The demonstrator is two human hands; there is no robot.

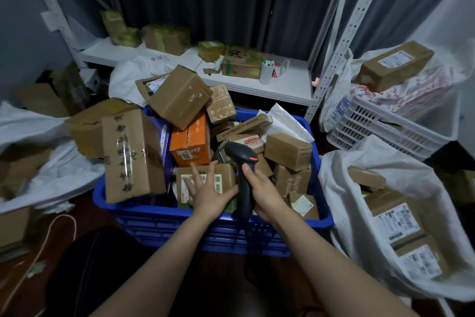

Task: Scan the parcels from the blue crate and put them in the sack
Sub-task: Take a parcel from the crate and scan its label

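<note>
A blue crate (pixel 164 216) in front of me is piled with cardboard parcels. My left hand (pixel 209 189) lies with spread fingers on a flat brown parcel (pixel 226 170) with a white label at the crate's near side. My right hand (pixel 264 192) grips the handle of a black barcode scanner (pixel 243 160), whose head with a red light points over the parcels. An orange box (pixel 189 142) stands just behind the labelled parcel. To the right, a white sack (pixel 359 162) stands open with several labelled parcels (pixel 395 221) inside.
A tall taped box (pixel 131 154) leans at the crate's left edge. White sacks (pixel 51 170) with boxes lie on the left. A white plastic basket (pixel 385 126) and a long box (pixel 395 65) sit at the right. White shelving (pixel 257 85) behind carries more boxes and a cup.
</note>
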